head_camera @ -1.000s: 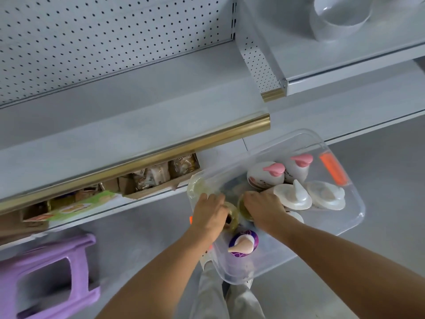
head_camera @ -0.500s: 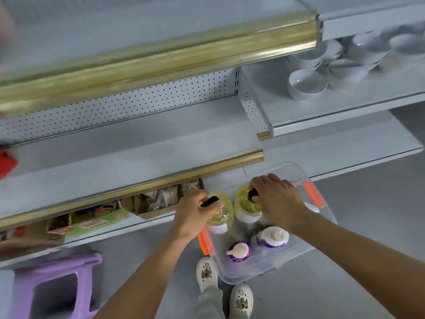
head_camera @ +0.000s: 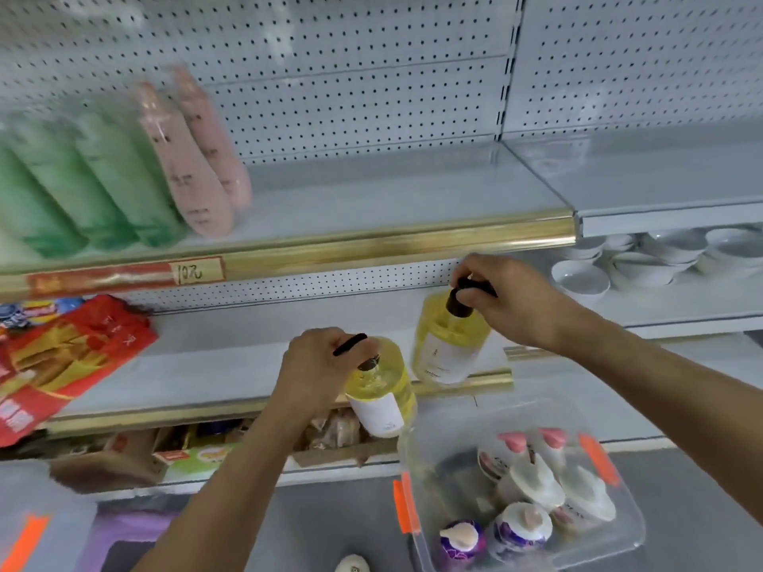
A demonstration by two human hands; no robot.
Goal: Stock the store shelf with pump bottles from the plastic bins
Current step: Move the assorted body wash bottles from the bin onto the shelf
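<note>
While the left hand [head_camera: 318,367] grips one yellow pump bottle [head_camera: 382,396] and the right hand [head_camera: 510,299] a second bottle [head_camera: 448,348] by their dark pump necks, aloft between the clear bin [head_camera: 633,526] and the gold-edged shelf [head_camera: 392,196], both look full, heavy and slick, safer cradled round the body.

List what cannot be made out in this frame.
All head view:
- Label text on the left yellow bottle and right yellow bottle: too small and blurred.
- Pump head of right yellow bottle: partly hidden by the gripping right hand.
- Top-left green bottles and pink bottles: motion-blurred, print unreadable.
- Lower-left pale container with orange tape: cut off by the frame edge, contents unseen.
</note>
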